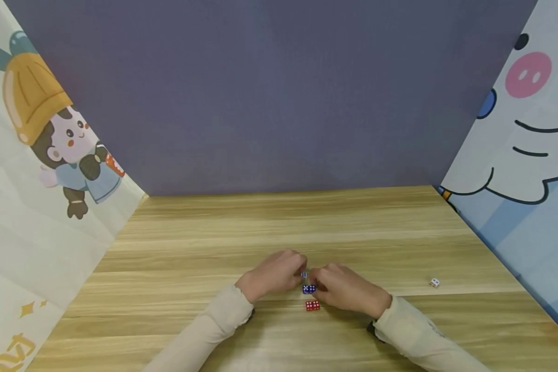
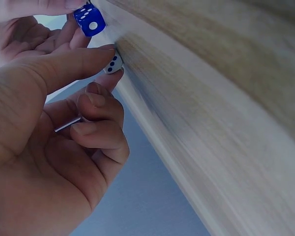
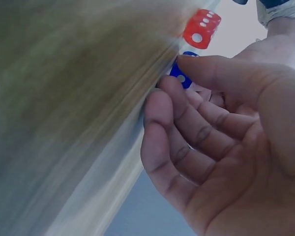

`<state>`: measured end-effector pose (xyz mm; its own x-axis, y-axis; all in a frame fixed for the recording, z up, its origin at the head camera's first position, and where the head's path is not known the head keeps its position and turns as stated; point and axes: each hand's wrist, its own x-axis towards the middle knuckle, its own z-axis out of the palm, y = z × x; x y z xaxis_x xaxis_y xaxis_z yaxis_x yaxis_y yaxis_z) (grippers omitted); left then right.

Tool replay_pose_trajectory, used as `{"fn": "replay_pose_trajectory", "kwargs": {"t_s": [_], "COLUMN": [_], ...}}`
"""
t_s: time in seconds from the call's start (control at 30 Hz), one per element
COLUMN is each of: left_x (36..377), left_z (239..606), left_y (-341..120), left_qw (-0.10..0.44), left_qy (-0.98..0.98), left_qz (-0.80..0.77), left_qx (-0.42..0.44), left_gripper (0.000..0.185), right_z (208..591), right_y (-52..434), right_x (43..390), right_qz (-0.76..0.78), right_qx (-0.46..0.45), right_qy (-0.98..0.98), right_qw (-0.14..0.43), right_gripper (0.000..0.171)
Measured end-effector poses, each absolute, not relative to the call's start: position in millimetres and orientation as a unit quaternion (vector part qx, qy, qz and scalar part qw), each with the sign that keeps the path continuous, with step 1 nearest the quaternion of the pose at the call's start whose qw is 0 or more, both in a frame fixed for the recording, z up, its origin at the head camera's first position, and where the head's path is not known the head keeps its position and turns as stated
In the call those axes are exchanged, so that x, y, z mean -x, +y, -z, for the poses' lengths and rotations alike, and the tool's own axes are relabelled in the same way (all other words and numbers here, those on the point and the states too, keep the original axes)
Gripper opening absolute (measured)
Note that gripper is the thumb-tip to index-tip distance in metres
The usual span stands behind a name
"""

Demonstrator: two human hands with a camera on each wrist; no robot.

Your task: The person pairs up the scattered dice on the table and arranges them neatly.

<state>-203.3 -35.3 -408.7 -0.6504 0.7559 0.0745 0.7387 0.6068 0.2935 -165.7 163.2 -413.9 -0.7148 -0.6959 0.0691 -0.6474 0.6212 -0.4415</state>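
left hand (image 1: 274, 275) pinches white die (image 2: 113, 64) | right hand (image 1: 346, 289) pinches blue die (image 1: 309, 289) | red die (image 1: 312, 306) just beside, near front edge | surface (image 1: 279, 227) open behind | stray die (image 1: 434, 282) far right

White die (image 2: 113, 64) in left hand (image 2: 54, 128)

This looks like a small play corner set up for filming, not a real kitchen or shop. A light wooden table (image 1: 279, 227) sits in the middle. A plain purple-grey wall (image 1: 269, 93) stands behind it. On the left hangs a cloth with a cartoon child in a big yellow hat (image 1: 51, 129). On the right hangs a blue cloth with a cartoon animal that has pink cheeks (image 1: 530, 129). The cloths close the table in like a little booth. Tiny dice (image 1: 312, 305) lie on the wood, like toys for a game.
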Motion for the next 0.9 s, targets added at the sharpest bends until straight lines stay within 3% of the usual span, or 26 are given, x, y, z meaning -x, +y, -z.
{"fn": "replay_pose_trajectory", "kwargs": {"t_s": [0.33,0.6,0.9], "left_x": [206,204,204], "left_z": [413,412,411], "left_y": [-33,-33,-35], "left_qw": [0.019,0.021,0.023], "left_qy": [0.894,0.895,0.893], "left_qz": [-0.148,-0.153,-0.159], "left_qx": [-0.423,-0.418,-0.42], "left_gripper": [0.01,0.021,0.029], "right_z": [410,400,388], "right_y": [170,196,234], "right_x": [163,155,150], "right_qz": [0.22,0.236,0.25], "right_qx": [0.359,0.285,0.221], "right_qy": [0.905,0.925,0.938], "right_qw": [0.064,0.086,0.088], "right_gripper": [0.007,0.02,0.02]}}
